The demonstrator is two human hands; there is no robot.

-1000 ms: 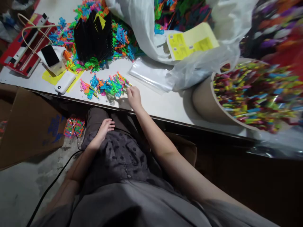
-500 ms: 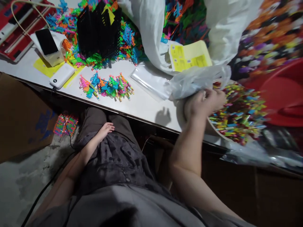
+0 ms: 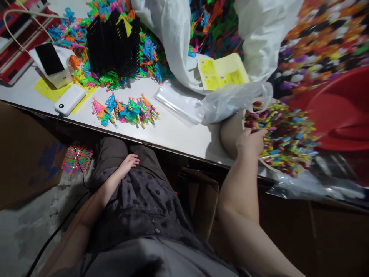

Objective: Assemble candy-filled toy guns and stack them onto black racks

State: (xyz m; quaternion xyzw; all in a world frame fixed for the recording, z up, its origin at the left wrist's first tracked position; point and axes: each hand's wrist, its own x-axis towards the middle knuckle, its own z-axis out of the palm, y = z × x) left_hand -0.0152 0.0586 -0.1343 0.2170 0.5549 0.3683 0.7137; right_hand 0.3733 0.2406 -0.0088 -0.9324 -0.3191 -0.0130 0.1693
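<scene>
My left hand lies on my lap over the dark trousers, open, its fingers loosely stretched out and holding nothing. My right hand is closed over the near left rim of a pale bucket, its fingers reaching inside; their tips are hidden. The bucket is full of small, shiny, multicoloured wrapped pieces. A clear plastic bag lies against the bucket's far left side. Left of it are a stack of flat clear bags and a row of small colourful plastic toys.
Black plastic baskets stand among heaped toys. A phone rests on a white box near a white power bank. A red basin is on the right. White sacks and yellow labels lie behind; a cardboard box is at lower left.
My right hand has moved from the bucket's far left side, beside the clear bag, down and nearer to me along the rim. My left hand stays on my lap. The view has shifted slightly.
</scene>
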